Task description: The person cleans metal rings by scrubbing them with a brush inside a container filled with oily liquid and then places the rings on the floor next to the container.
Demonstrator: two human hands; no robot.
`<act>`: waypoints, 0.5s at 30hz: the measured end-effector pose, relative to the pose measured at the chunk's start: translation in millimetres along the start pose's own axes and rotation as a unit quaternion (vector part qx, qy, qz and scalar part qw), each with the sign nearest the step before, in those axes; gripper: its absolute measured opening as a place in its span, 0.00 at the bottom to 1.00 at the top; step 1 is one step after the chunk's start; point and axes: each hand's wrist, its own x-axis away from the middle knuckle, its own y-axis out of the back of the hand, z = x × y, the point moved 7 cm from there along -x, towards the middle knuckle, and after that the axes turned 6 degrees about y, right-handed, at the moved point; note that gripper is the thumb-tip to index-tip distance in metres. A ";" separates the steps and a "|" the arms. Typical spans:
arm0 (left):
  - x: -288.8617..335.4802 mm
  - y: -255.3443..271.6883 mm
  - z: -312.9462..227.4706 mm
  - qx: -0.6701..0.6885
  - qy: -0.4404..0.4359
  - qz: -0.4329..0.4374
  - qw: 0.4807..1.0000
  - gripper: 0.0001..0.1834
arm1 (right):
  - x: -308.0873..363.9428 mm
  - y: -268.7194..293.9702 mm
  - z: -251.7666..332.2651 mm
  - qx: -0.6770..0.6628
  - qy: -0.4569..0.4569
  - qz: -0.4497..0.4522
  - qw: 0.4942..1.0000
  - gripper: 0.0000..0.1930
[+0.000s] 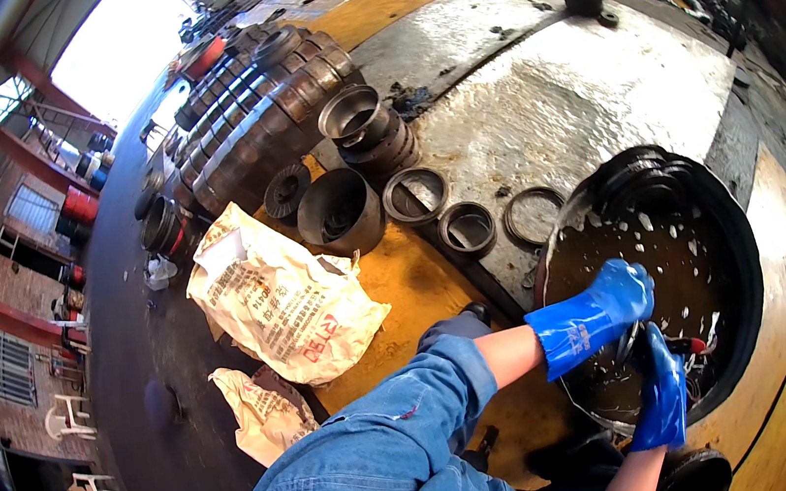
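Note:
Both my hands wear long blue rubber gloves and meet over a wide round tub [741, 264]. Murky brown liquid [586, 265] with floating white bits fills much of it. My left hand [613, 296] is closed in a fist above the liquid; whatever it grips is hidden. Close below it, my right hand [665, 379] is closed around a dark, partly shiny piece [629, 341], too covered to identify. A small red-ended object [692, 345] lies just beyond my right glove. Dark ring-shaped parts [648, 182] rest inside the tub's far side.
Metal rings [467, 230] and a deep cylinder [341, 213] stand left of the tub. Beside them lies a torn paper sack [285, 294], a smaller sack piece [264, 411] nearer me. Stacked cylindrical parts [273, 122] rise behind. Metal plates [581, 91] cover the floor.

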 end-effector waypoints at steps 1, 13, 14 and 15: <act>-3.3 28.4 -3.6 0.010 0.007 -0.046 0.999 0.07 | -11.7 13.8 -0.2 0.022 -0.010 0.035 0.999 0.17; 52.2 -29.5 65.2 0.675 0.322 0.125 0.652 0.23 | 66.6 -64.8 37.4 0.201 0.042 0.070 0.976 0.26; 55.8 -33.1 65.2 0.711 0.362 0.128 0.589 0.23 | 57.9 -71.8 23.2 0.194 0.063 0.089 0.975 0.25; 62.1 -37.1 72.5 0.739 0.407 0.118 0.523 0.23 | 56.1 -89.5 20.8 0.190 0.084 0.120 0.971 0.24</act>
